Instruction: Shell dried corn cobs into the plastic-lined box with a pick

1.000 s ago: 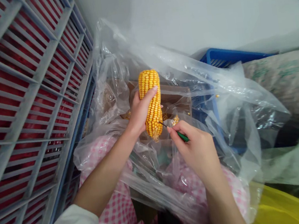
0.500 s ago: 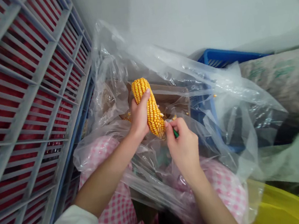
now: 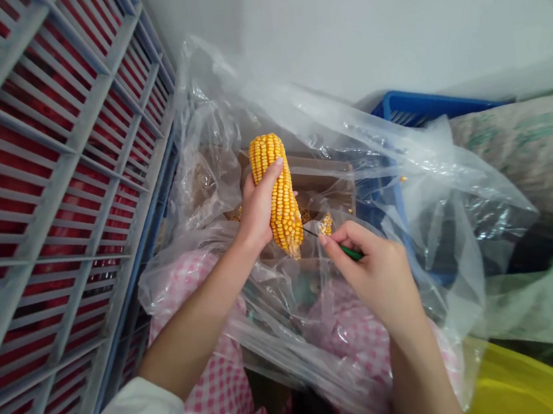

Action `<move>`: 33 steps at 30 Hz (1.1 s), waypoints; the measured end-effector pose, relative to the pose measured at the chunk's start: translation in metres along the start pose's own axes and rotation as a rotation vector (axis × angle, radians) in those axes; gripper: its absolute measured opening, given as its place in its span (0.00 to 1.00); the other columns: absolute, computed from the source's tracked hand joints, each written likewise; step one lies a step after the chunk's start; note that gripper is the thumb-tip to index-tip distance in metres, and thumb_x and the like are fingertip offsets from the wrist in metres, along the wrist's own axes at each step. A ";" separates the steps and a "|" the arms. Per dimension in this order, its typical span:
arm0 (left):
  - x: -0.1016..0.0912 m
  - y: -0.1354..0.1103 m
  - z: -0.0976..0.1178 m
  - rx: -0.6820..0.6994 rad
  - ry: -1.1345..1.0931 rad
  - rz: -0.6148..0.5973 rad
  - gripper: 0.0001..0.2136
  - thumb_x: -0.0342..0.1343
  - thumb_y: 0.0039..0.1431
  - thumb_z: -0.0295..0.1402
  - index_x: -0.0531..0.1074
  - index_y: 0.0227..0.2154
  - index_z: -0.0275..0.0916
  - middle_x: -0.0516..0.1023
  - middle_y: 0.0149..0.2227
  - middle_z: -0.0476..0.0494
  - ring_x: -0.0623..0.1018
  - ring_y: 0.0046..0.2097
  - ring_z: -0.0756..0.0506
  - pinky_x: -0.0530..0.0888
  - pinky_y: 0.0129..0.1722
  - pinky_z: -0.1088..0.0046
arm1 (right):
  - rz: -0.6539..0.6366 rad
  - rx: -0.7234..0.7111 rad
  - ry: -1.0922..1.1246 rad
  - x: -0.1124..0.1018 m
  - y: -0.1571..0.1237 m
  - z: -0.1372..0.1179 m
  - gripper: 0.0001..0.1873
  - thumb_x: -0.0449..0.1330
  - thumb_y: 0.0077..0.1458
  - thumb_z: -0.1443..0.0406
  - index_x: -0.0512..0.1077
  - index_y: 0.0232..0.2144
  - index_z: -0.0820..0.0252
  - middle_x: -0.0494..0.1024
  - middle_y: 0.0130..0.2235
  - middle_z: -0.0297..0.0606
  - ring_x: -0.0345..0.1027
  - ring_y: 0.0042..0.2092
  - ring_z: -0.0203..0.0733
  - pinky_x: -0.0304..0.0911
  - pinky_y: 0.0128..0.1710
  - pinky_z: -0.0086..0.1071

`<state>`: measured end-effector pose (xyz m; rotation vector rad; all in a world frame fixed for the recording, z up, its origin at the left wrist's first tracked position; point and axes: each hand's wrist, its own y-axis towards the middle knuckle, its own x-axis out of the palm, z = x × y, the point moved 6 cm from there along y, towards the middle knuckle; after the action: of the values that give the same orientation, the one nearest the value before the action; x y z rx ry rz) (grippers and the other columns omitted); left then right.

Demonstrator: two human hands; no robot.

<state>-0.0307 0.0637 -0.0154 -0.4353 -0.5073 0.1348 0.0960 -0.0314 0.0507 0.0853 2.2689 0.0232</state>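
My left hand [image 3: 259,210] is wrapped round a yellow ear of corn [image 3: 284,213], thumb along its upper side. The cob stands nearly upright, with its ragged pale tip pointing down towards me. In my right hand [image 3: 370,256] is a thin dark-shafted tool with a green handle [image 3: 351,252], perhaps a screwdriver or awl. Its point meets the kernels near the lower right side of the cob. Beneath both hands spreads a clear plastic bag [image 3: 277,294], with loose kernels [image 3: 326,224] lying inside, partly hidden by my hands.
Stacked grey-blue plastic crates [image 3: 68,152] with red contents rise on the left. A cardboard box [image 3: 328,177] shows through the bag. To the right are a blue basket [image 3: 390,109], filled sacks [image 3: 547,153] and a yellow sheet [image 3: 524,381]. A pale wall [image 3: 385,26] stands behind.
My right hand has drawn away to the right and slightly down, baring the tool's shaft. The corn has turned a little more upright in my left hand.
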 end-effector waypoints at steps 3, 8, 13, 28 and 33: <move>0.002 -0.002 -0.001 -0.009 0.039 -0.022 0.19 0.61 0.42 0.43 0.67 0.36 0.39 0.70 0.28 0.49 0.73 0.27 0.51 0.73 0.28 0.75 | -0.043 -0.019 0.008 0.000 0.000 0.001 0.13 0.52 0.55 0.62 0.62 0.20 0.59 0.58 0.17 0.25 0.50 0.19 0.27 0.47 0.20 0.23; 0.006 -0.004 -0.007 -0.059 0.157 -0.115 0.19 0.61 0.41 0.44 0.67 0.34 0.39 0.70 0.25 0.50 0.72 0.22 0.52 0.70 0.20 0.77 | -0.150 -0.051 0.068 0.009 0.003 0.003 0.12 0.53 0.54 0.64 0.61 0.20 0.59 0.59 0.17 0.24 0.52 0.20 0.27 0.47 0.21 0.22; 0.002 -0.003 -0.017 -0.155 0.179 -0.118 0.20 0.61 0.40 0.45 0.66 0.34 0.39 0.69 0.24 0.50 0.73 0.22 0.50 0.67 0.16 0.77 | -0.110 -0.042 0.068 0.019 0.006 0.004 0.12 0.53 0.53 0.65 0.60 0.20 0.59 0.58 0.16 0.24 0.51 0.19 0.28 0.47 0.21 0.22; -0.011 0.002 -0.027 -0.216 -0.013 0.086 0.22 0.60 0.41 0.45 0.64 0.37 0.39 0.67 0.22 0.51 0.72 0.22 0.50 0.69 0.20 0.76 | 0.167 0.108 0.119 0.027 0.006 0.014 0.11 0.52 0.55 0.61 0.64 0.23 0.59 0.69 0.22 0.30 0.61 0.24 0.31 0.54 0.26 0.24; -0.005 -0.005 -0.020 -0.132 -0.002 -0.009 0.23 0.61 0.40 0.44 0.65 0.39 0.41 0.69 0.27 0.51 0.73 0.24 0.50 0.69 0.20 0.75 | -0.020 0.088 0.178 0.004 0.007 0.016 0.13 0.54 0.53 0.59 0.63 0.21 0.59 0.61 0.19 0.26 0.53 0.21 0.28 0.50 0.23 0.23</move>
<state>-0.0249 0.0505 -0.0311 -0.5616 -0.5213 0.0938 0.1059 -0.0238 0.0373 0.1114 2.4480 -0.0828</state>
